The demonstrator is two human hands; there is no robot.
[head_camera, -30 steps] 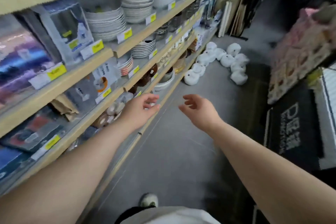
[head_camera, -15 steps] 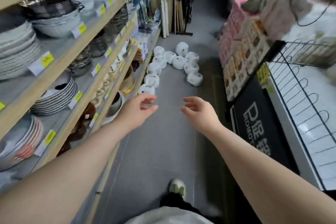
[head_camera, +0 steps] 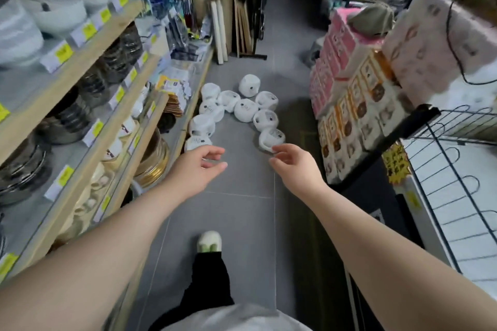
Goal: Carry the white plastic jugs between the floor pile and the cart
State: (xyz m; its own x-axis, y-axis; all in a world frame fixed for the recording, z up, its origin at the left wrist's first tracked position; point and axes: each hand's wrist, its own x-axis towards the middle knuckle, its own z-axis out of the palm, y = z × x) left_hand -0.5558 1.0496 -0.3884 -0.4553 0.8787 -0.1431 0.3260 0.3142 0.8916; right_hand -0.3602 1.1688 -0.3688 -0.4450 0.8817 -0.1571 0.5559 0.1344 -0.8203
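Just beyond both hands' loose fingers (head_camera: 215,152) lie white wrapped bundles (head_camera: 243,110).

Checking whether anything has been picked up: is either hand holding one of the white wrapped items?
No: the left hand and right hand are empty, fingers loosely curled, above the white wrapped items on the floor.

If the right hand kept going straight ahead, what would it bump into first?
Probably the nearest white wrapped bundle on the floor, just past the right hand. Depth is unclear, so the hand may be well above it.
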